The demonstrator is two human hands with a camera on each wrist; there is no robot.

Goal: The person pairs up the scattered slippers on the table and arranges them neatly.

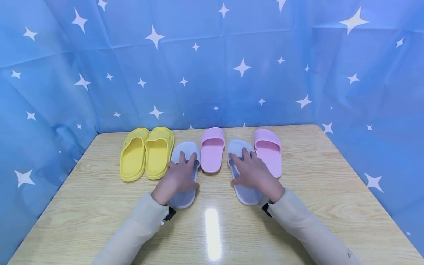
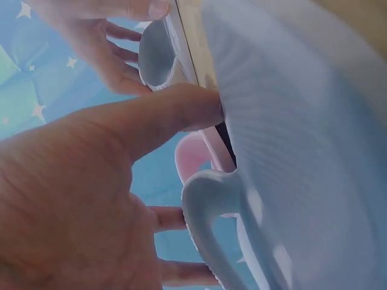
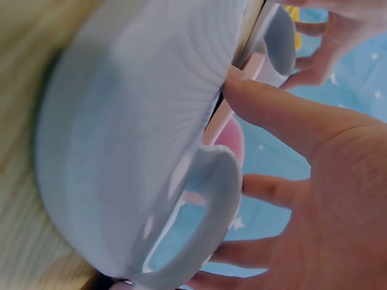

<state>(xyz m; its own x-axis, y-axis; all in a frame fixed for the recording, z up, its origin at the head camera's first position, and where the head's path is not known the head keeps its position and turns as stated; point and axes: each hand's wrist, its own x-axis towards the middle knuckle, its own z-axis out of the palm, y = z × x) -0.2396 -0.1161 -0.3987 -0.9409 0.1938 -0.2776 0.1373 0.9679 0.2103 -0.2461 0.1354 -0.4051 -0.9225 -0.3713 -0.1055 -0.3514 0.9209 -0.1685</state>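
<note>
My left hand (image 1: 180, 175) holds a pale grey-blue slipper (image 1: 183, 200), its fingers spread over the strap and its thumb at the inner edge of the sole. Likewise, my right hand (image 1: 251, 171) grips the matching slipper (image 1: 246, 198) farther right. In the right wrist view the thumb meets the rim of this slipper (image 3: 133, 133) while the fingers lie against the outside of the strap (image 3: 211, 205). Both slippers point toe away from me. A pink slipper (image 1: 212, 158) sits between them, and its mate (image 1: 269, 158) stands right of my right hand.
A pair of yellow slippers (image 1: 132, 162) stands side by side to the left, close to the pale slipper. All are on a wooden table (image 1: 314, 217). A blue star-patterned cloth (image 1: 212, 73) hangs behind the table and along both sides.
</note>
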